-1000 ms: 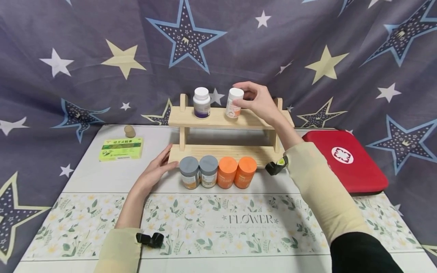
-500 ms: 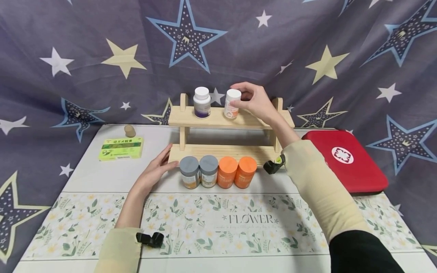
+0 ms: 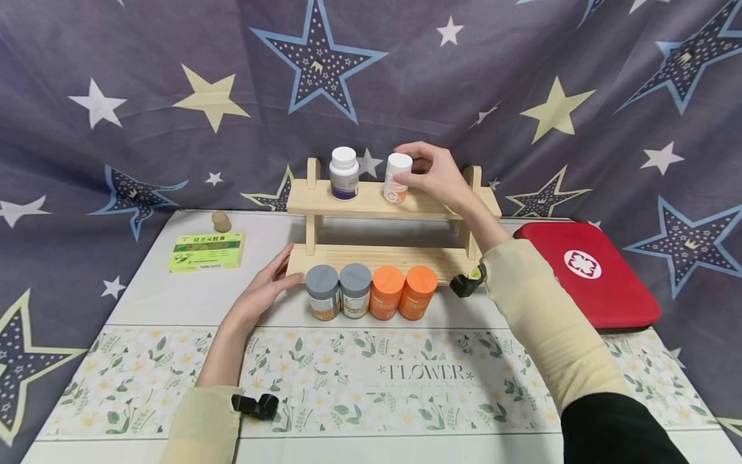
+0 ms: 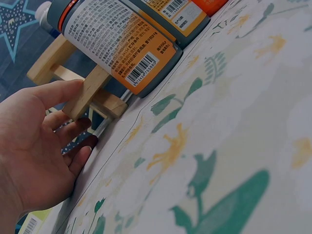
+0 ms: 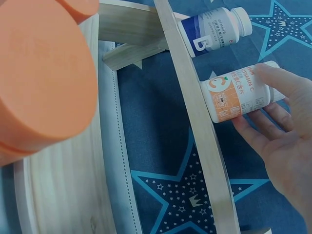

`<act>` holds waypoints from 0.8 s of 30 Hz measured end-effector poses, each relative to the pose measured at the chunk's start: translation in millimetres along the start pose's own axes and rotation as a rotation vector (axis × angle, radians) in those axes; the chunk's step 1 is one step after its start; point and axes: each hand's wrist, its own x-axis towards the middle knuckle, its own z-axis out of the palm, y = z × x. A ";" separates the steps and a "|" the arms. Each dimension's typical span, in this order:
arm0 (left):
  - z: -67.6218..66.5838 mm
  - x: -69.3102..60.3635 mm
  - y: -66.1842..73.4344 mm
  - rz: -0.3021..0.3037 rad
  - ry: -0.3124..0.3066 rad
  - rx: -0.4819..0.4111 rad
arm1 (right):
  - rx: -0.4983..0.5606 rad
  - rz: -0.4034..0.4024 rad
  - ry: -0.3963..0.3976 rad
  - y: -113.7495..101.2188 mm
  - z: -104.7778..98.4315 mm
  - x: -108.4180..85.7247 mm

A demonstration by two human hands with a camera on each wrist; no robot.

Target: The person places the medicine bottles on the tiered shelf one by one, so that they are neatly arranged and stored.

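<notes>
My right hand (image 3: 436, 173) holds a white vitamin C bottle (image 5: 236, 93) with an orange label between thumb and fingers. The bottle stands upright on the top tier of a wooden two-tier shelf (image 3: 371, 203). To its left on that tier, a white bottle with a purple-blue label (image 3: 344, 174) stands apart from it. At the left end of the lower tier, my left hand (image 4: 44, 141) grips the wood, thumb on one face and fingers curled beyond it. Two grey-lidded jars (image 3: 323, 292) and two orange jars (image 3: 386, 292) stand in a row before the lower tier.
A green-yellow medicine box (image 3: 205, 252) lies at the left, with a small round tan object (image 3: 221, 222) behind it. On the right rests a red first-aid case (image 3: 588, 274). A floral strip (image 3: 324, 386) crosses the table's front; a star-patterned cloth (image 3: 371, 77) hangs behind.
The right hand has slid the vitamin C bottle slightly left along the top tier, then a touch back right. The left hand stays at the shelf's end.
</notes>
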 end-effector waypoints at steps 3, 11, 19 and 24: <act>0.3 0.1 0.1 -0.002 -0.001 -0.002 | -0.003 -0.004 -0.005 0.1 0.3 -0.1; 2.2 -1.9 2.4 0.001 -0.001 -0.001 | -0.005 0.001 -0.011 1.5 0.5 -0.8; 2.3 -2.8 2.7 -0.008 0.005 0.012 | 0.058 -0.001 0.002 7.9 -0.2 -5.8; 1.1 -1.7 2.4 -0.010 0.006 0.016 | 0.146 0.014 0.043 15.1 -2.4 -16.0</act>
